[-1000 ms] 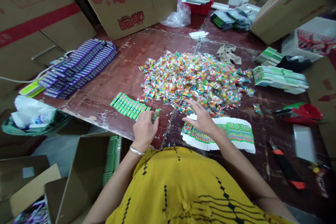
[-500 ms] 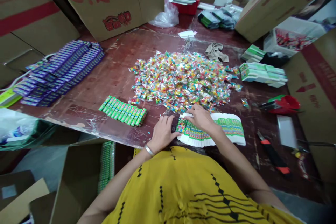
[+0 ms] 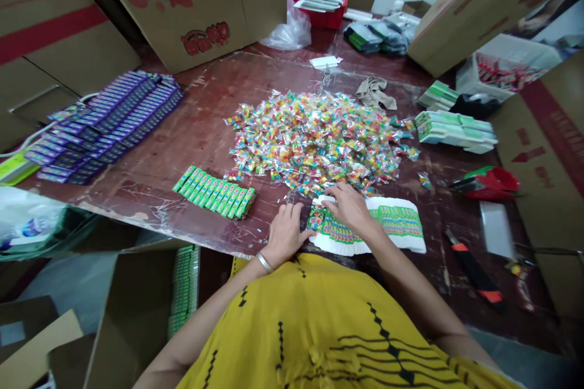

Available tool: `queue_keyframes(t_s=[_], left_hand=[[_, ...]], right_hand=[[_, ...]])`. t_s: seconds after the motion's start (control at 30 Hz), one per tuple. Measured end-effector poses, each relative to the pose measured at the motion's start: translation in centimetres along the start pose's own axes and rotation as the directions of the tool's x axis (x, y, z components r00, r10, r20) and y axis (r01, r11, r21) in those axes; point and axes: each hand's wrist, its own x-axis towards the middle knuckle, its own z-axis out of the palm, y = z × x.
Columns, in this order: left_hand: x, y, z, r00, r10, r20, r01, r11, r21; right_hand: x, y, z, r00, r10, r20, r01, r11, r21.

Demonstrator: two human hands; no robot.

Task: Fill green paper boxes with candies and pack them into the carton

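A fanned stack of flat green and white cartons (image 3: 392,225) lies at the table's near edge. My right hand (image 3: 349,208) rests on the stack's left end, fingers curled onto the top carton. My left hand (image 3: 285,232) lies flat beside it with fingers spread, touching the stack's left edge. A row of filled green boxes (image 3: 214,192) sits to the left of my left hand. A big heap of small colourful wrapped candies (image 3: 314,141) covers the table's middle, just beyond my hands.
Purple boxes (image 3: 104,124) lie in rows at the far left. Green carton stacks (image 3: 456,130), a red tape dispenser (image 3: 488,182) and an orange box cutter (image 3: 474,273) sit on the right. Cardboard boxes (image 3: 196,6) ring the table. An open box with green packs (image 3: 182,285) stands below.
My left hand set a green box at the end of the row, then moved right to the flat cartons. My right hand dropped onto the stack's left end.
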Motion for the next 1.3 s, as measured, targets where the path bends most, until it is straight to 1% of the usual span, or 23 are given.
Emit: queue_keyframes(t_s=[0.1,0.2,0.37,0.43,0.47,0.5,0.57,0.63,0.7,0.77,0.87,0.93,0.97,1.0,1.03,1.07,1.1,1.17,1.2,1.23,1.3], left_hand=[[-0.1,0.0,0.1,1.0,0.002,-0.015,-0.002,1.0,0.0],[-0.2,-0.1,0.1,1.0,-0.004,-0.015,0.004,1.0,-0.027],[-0.3,0.1,0.1,1.0,-0.001,-0.016,0.0,0.998,-0.062],[-0.3,0.2,0.0,1.0,-0.007,-0.019,0.006,0.998,-0.067],[-0.3,0.2,-0.1,1.0,-0.006,-0.021,0.004,0.996,-0.085],[-0.3,0.2,-0.3,1.0,0.002,-0.023,-0.005,0.993,-0.12],[-0.2,0.3,-0.7,0.999,0.017,-0.035,-0.024,0.971,-0.236],[0.1,0.5,-1.1,0.999,-0.01,-0.043,-0.008,0.914,-0.405],[0.5,0.6,-1.5,0.996,-0.089,-0.021,0.061,0.815,-0.576],[1.1,0.7,-1.6,0.987,-0.159,0.029,0.135,0.71,-0.691],[1.8,0.4,-1.7,0.976,-0.201,0.082,0.192,0.621,-0.76],[2.2,-0.1,-1.8,0.972,-0.205,0.119,0.22,0.591,-0.776],[2.3,-0.4,-2.0,0.969,-0.204,0.141,0.236,0.582,-0.778],[2.4,-0.7,-2.2,0.965,-0.204,0.164,0.254,0.576,-0.777],[2.4,-1.0,-2.5,0.962,-0.206,0.182,0.268,0.568,-0.778],[2.4,-1.2,-2.9,0.959,-0.204,0.196,0.278,0.559,-0.781],[2.3,-1.3,-3.2,0.958,-0.205,0.203,0.284,0.551,-0.785],[2.0,-1.3,-3.7,0.959,-0.194,0.209,0.282,0.547,-0.788],[1.9,-1.2,-3.8,0.958,-0.21,0.198,0.284,0.566,-0.774],[1.8,-1.2,-3.8,0.956,-0.21,0.204,0.29,0.578,-0.763],[2.0,-1.4,-3.5,0.953,-0.17,0.249,0.302,0.528,-0.794]], right_hand=[[-0.2,0.0,0.0,0.999,0.047,-0.016,-0.048,0.997,-0.057],[-0.3,0.1,-0.3,0.997,0.051,-0.065,-0.05,0.999,0.01],[-0.6,0.2,-1.1,0.99,-0.052,-0.129,0.068,0.99,0.127],[-0.9,0.1,-1.3,0.984,-0.075,-0.16,0.107,0.974,0.201],[-1.0,0.1,-1.4,0.982,-0.068,-0.177,0.113,0.959,0.26],[-1.2,0.0,-1.5,0.981,-0.046,-0.189,0.108,0.936,0.334],[-1.4,-0.1,-1.7,0.984,0.033,-0.177,0.059,0.868,0.494],[-1.4,-0.2,-2.0,0.983,0.12,-0.136,-0.008,0.778,0.628],[-1.2,-0.4,-2.2,0.978,0.175,-0.11,-0.045,0.703,0.71],[-1.1,-0.7,-2.3,0.976,0.193,-0.1,-0.049,0.643,0.765],[-0.9,-0.7,-2.3,0.983,0.176,-0.045,-0.06,0.552,0.832],[-0.9,-0.2,-2.0,0.989,0.137,0.046,-0.11,0.505,0.856],[-0.9,0.1,-1.9,0.988,0.111,0.105,-0.147,0.498,0.855],[-1.0,0.5,-1.8,0.984,0.086,0.158,-0.18,0.511,0.841],[-1.1,0.8,-1.8,0.98,0.069,0.186,-0.193,0.551,0.812],[-1.3,1.0,-1.8,0.982,0.065,0.176,-0.179,0.614,0.769],[-1.5,1.0,-2.0,0.989,0.076,0.124,-0.142,0.687,0.713],[-2.1,0.4,-2.5,0.993,0.096,-0.063,-0.042,0.814,0.579],[-2.3,-0.1,-2.8,0.982,0.109,-0.153,-0.009,0.842,0.539],[-2.4,-0.8,-3.0,0.979,0.09,-0.183,0.023,0.842,0.54],[-2.1,-2.1,-3.0,0.974,0.108,-0.199,0.028,0.814,0.58]])
